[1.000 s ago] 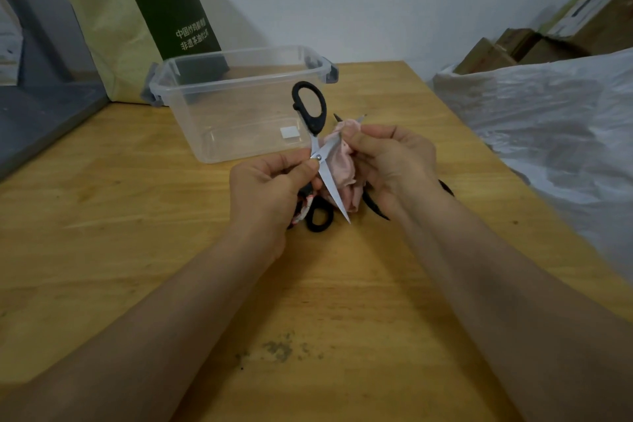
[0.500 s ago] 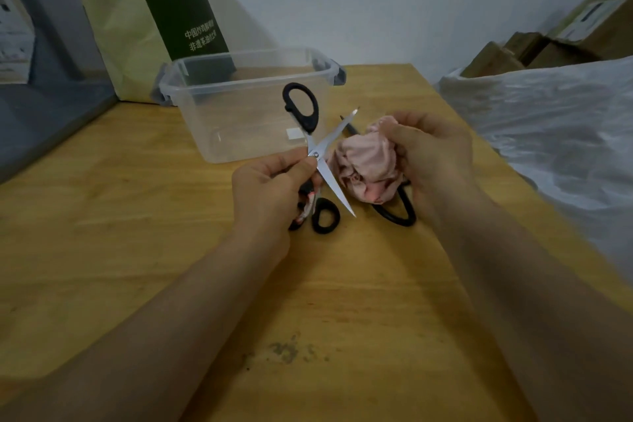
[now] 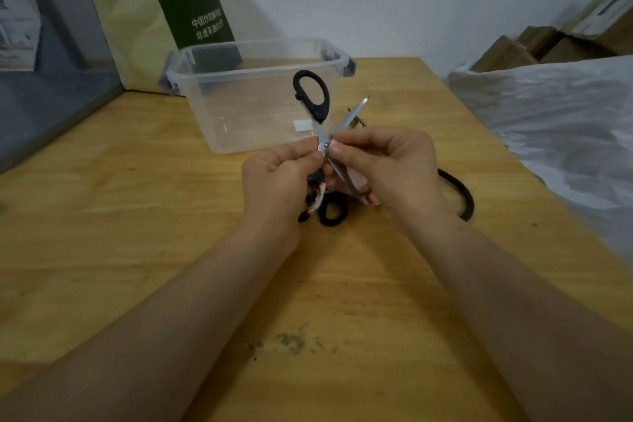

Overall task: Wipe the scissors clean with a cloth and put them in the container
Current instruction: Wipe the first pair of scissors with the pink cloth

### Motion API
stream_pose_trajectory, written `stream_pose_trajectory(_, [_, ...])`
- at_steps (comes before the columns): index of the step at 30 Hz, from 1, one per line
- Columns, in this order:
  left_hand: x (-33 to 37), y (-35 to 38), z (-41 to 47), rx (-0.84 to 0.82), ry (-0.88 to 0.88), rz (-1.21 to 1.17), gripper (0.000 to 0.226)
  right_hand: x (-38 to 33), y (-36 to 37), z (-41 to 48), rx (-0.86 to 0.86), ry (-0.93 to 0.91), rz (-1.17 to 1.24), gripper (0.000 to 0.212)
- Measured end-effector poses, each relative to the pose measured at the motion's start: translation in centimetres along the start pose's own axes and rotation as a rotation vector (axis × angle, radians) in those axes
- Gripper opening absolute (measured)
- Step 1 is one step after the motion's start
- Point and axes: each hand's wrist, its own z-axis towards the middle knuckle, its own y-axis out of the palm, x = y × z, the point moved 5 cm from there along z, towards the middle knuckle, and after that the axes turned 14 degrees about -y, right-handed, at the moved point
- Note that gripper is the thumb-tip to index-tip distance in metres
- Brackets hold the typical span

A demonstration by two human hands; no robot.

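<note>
Above wooden table (image 3: 171, 250), black-handled scissors (image 3: 323, 144) spread open, steel blades crossed.

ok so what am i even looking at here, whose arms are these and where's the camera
There is no machine here: these are a person's two bare arms. The one picture comes from a wide-angle camera worn on the person's head, looking forward and down, so the arms reach in from the bottom edge. The left hand pinches a pair of black-handled scissors near the pivot, blades open, one handle loop pointing up. The right hand pinches at the blades beside the pivot, with a pink cloth bunched under its palm, mostly hidden. Behind them on the wooden table stands a clear plastic container, open on top. A black loop lies on the table right of the hands; what it belongs to is unclear.
</note>
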Motion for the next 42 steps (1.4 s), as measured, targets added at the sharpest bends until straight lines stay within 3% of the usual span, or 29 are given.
stream_pose_trajectory(5, [0.1, -0.5, 0.1, 0.023, -0.027, -0.048, 0.021, -0.4, 0.7, 0.0, -0.223, -0.013, -0.136, 0.016])
stream_pose_trajectory(8, [0.3, -0.5, 0.2, 0.03, -0.017, -0.029, 0.022, -0.3, -0.7, 0.4, -0.153, 0.009, -0.303, 0.016])
stream_pose_trajectory(12, [0.2, -0.3, 0.3, 0.034, -0.015, 0.018, 0.028, -1.8, -1.3, 0.8, 0.014, -0.179, -0.329, 0.019])
stream_pose_trajectory(16, [0.1, 0.6, -0.2, -0.061, 0.02, 0.073, 0.034, -1.6, 0.1, 0.5, -0.084, -0.255, -0.438, 0.007])
stream_pose_trajectory(24, [0.0, 0.2, 0.1, -0.043, -0.009, 0.068, 0.035, -1.0, 0.6, 0.6, -0.296, -0.35, -0.683, 0.007])
stream_pose_trajectory(27, [0.1, 0.3, 0.0, -0.033, -0.021, 0.085, 0.034, -1.3, -0.7, 0.7, -0.13, -0.282, -0.592, 0.007])
stream_pose_trajectory(29, [0.0, 0.5, -0.1, -0.036, -0.016, 0.091, 0.033, -1.8, -0.8, 0.7, -0.038, -0.338, -0.582, 0.007])
stream_pose_trajectory(36, [0.1, 0.2, -0.2, -0.006, -0.038, 0.086, 0.034, -0.4, 0.9, 0.5, -0.301, -0.198, -0.478, 0.015])
stream_pose_trajectory(40, [0.7, -0.1, 0.0, 0.022, -0.02, 0.068, 0.032, -1.1, -1.7, 1.3, -0.221, -0.12, -0.669, 0.012])
stream_pose_trajectory(42, [1.0, -0.6, 0.3, 0.056, -0.007, 0.044, 0.033, -1.8, -3.3, 1.8, -0.149, -0.093, -0.78, 0.022])
